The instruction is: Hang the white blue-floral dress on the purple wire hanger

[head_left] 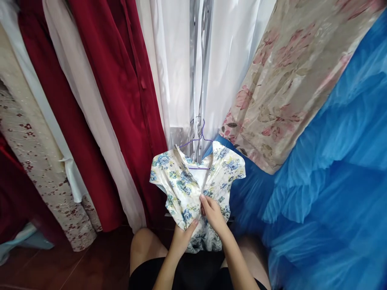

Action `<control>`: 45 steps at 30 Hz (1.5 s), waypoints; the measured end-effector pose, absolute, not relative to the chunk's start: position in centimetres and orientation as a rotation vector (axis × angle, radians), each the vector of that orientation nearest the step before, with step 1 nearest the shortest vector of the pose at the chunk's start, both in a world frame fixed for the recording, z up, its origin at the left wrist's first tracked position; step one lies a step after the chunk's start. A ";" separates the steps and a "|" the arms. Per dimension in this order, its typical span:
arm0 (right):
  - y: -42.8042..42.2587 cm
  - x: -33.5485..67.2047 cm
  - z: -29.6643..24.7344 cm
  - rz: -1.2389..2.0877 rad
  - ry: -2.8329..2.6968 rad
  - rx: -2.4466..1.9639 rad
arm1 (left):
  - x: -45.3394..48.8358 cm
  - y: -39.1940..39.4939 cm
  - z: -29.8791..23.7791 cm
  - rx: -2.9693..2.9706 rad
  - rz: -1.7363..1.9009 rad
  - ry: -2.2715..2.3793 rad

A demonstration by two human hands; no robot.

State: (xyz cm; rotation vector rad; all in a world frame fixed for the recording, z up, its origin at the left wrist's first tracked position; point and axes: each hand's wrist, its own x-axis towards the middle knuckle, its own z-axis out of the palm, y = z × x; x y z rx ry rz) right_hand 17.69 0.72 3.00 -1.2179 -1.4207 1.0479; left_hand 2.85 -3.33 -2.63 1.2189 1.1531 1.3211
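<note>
A white blouse with blue and yellow-green flowers (184,185) hangs on a thin purple wire hanger (202,137), in front of me at knee height. My right hand (211,211) pinches the front of the blouse just below the V-neck. Lower down, my left hand (186,235) grips the left side of the blouse, thumb on top and fingers hidden behind the cloth. The blouse's lower part is bunched up between my forearms. The hanger's hook stands upright in front of the white cloth, and I cannot tell whether it hangs on anything.
Dark red dresses (111,60) and a pale pink one (87,84) hang at the left. White fabric (229,52) hangs behind the hanger. On the right are a beige flowered dress (272,88) and blue ruffled tulle (338,209). Brown floor tiles (96,262) show at lower left.
</note>
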 end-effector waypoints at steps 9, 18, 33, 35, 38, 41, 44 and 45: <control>-1.7 19.6 3.6 1.132 -1.384 -1.168 | 1.1 -3.4 -4.0 1.033 1.690 1.594; -3.6 20.6 5.1 1.306 -1.360 -1.071 | 5.7 -3.2 -0.1 1.719 1.454 1.324; 4.4 19.8 13.9 1.392 -1.054 -0.895 | 7.1 -3.1 4.1 1.980 1.001 1.344; 7.1 19.8 16.6 1.372 -1.041 -0.840 | 7.2 -2.9 5.2 2.110 0.888 1.396; 9.5 20.1 19.4 1.366 -0.955 -0.781 | 7.4 -2.8 5.4 2.276 0.690 1.426; 9.7 20.2 20.3 1.324 -0.930 -0.758 | 7.2 -2.3 4.4 2.325 0.562 1.379; 8.4 20.0 19.7 1.256 -1.005 -0.767 | 6.4 -0.6 4.6 2.233 0.629 1.221; 7.9 19.8 19.4 1.237 -1.035 -0.775 | 6.0 0.3 5.3 2.179 0.716 1.171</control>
